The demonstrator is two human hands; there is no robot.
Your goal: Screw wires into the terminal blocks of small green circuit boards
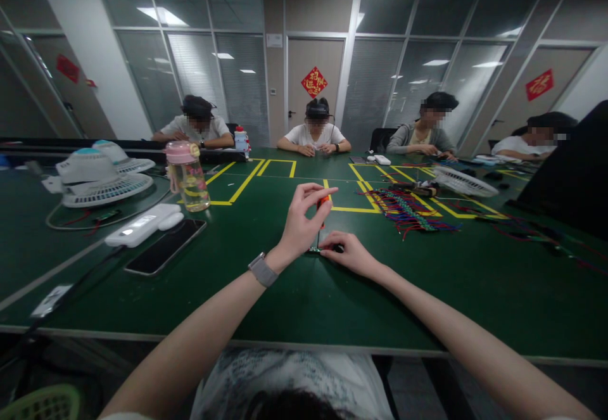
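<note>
My left hand (304, 214) is raised over the table with a screwdriver (325, 201) between thumb and fingers. Its handle is red-orange, and its thin shaft points down at a small green circuit board (313, 251). Whether the tip touches the board is too small to tell. Low on the table, my right hand (350, 253) pinches the board's right edge with thumb and fingertips. A small dark part (338, 248) shows under the right fingers; its kind is unclear.
Left stand a pink-lidded bottle (189, 179), a phone (166, 247), a white power strip (142, 225) and white fans (107, 179). Small wired boards (411, 208) lie to the right, with a black screen (570, 166) beyond. Several people sit across the green table (285, 306).
</note>
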